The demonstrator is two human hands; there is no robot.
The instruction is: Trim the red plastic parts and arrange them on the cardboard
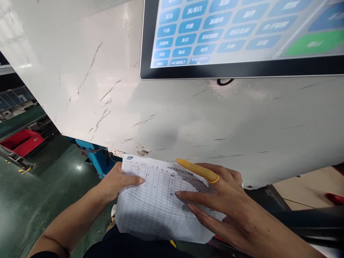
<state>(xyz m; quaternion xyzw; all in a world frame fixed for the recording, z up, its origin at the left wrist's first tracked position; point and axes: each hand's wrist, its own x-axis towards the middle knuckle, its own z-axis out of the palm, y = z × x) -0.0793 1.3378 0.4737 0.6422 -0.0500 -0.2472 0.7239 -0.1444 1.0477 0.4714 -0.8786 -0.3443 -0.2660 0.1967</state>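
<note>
My left hand (119,181) pinches the left edge of a printed paper form (145,208), thumb on top and the other fingers hidden beneath it. The sheet has a grid of cells, some handwritten entries and a small blue logo at its upper left. It bends slightly near my body, below the edge of a pale scuffed panel (172,118). Over the right part of the form lies my right hand (228,197), its fingers stretched out and apart. One of those fingers wears a yellow finger cot (197,171).
A touchscreen (215,39) with blue buttons and one green button is mounted on the panel above the form. A red bin (23,141) stands at the far left over the green floor (53,186). Brown cardboard (301,190) lies at the right, and a blue machine part (95,157) shows below the panel.
</note>
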